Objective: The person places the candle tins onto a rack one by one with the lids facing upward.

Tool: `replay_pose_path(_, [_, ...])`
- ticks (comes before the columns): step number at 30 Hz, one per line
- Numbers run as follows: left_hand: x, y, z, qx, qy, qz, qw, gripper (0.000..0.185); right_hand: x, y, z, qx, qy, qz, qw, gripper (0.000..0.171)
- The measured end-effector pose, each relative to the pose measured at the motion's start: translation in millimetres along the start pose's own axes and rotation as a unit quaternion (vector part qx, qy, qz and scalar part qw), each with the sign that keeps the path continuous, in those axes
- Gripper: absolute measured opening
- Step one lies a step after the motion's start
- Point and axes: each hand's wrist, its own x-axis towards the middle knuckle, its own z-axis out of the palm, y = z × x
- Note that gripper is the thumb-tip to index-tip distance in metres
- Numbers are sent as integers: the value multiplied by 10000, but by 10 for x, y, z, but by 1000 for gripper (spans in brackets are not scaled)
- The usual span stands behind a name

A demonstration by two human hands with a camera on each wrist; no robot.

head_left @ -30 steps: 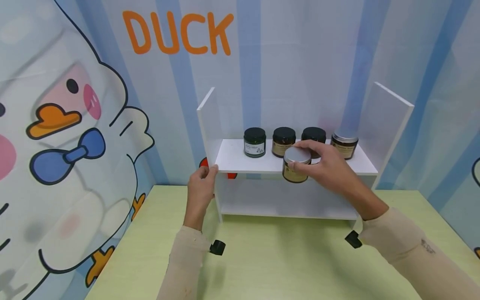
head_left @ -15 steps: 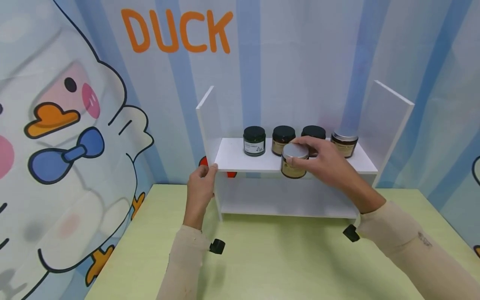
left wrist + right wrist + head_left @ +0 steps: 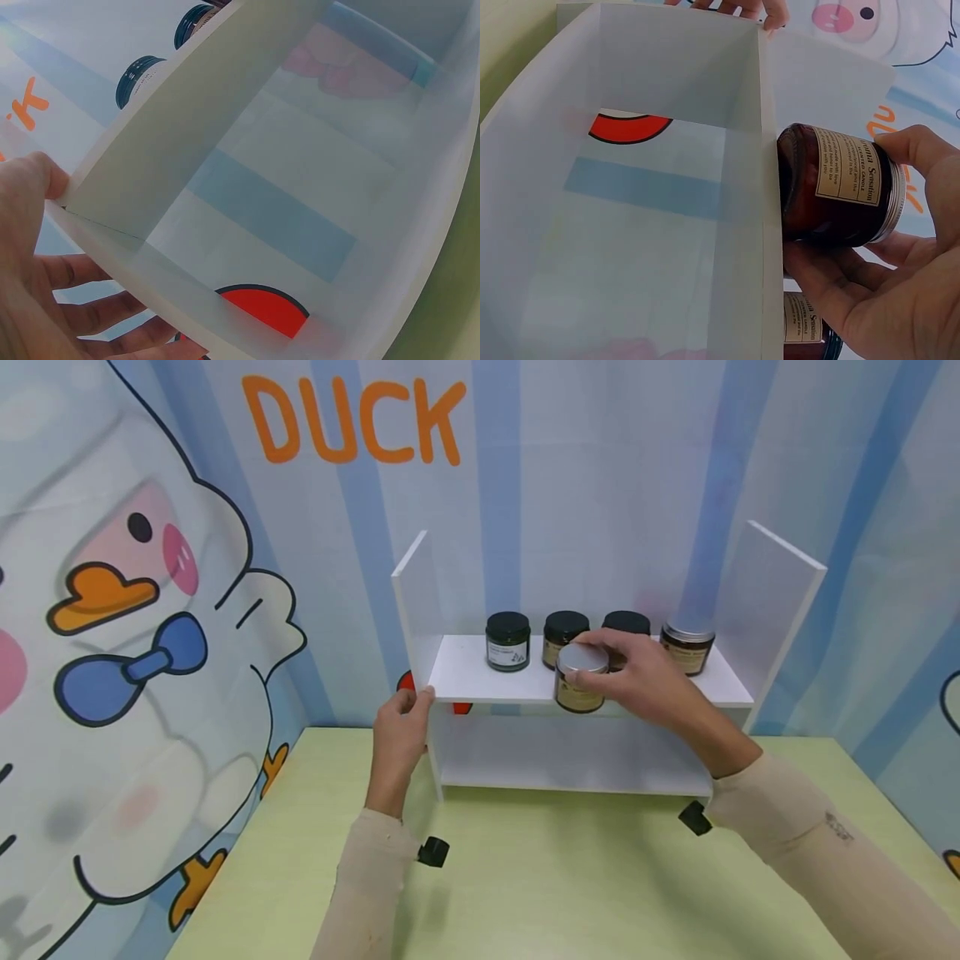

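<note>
A scented candle jar (image 3: 581, 683) with a silver lid and cream label is in my right hand (image 3: 645, 681), thumb and fingers around its sides. It is at the front edge of the upper board of a white shelf (image 3: 480, 687); in the right wrist view the candle jar (image 3: 840, 184) has its base close to the board, contact unclear. My left hand (image 3: 399, 735) holds the shelf's left side panel; in the left wrist view the thumb is at the front edge and the fingers (image 3: 90, 304) lie along the outside.
Behind the held candle stand a black-lidded jar with white label (image 3: 507, 643), two black-lidded jars (image 3: 564, 631) (image 3: 627, 622), partly hidden by the hand, and a silver-lidded jar (image 3: 687, 650) at right. Tall side panels (image 3: 780, 602) flank the board. The shelf stands on a pale green table (image 3: 540, 877).
My right hand has brought the candle jar slightly left and up at the board's front edge. My left hand keeps its hold on the side panel.
</note>
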Motion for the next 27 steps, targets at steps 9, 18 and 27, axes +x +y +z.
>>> replay_pose_path(9, [8,-1,7,-8,56,-14,10000,42,56,-49,10,-76,-207,-90,9997,51])
replay_pose_path(18, [4,-6,12,-43,55,30,10000,43,87,-114,-5,-316,-304,-126,9990,55])
replay_pose_path(27, [-9,9,-1,-37,18,-28,10000,43,101,-161,14,-275,-373,-275,9985,53])
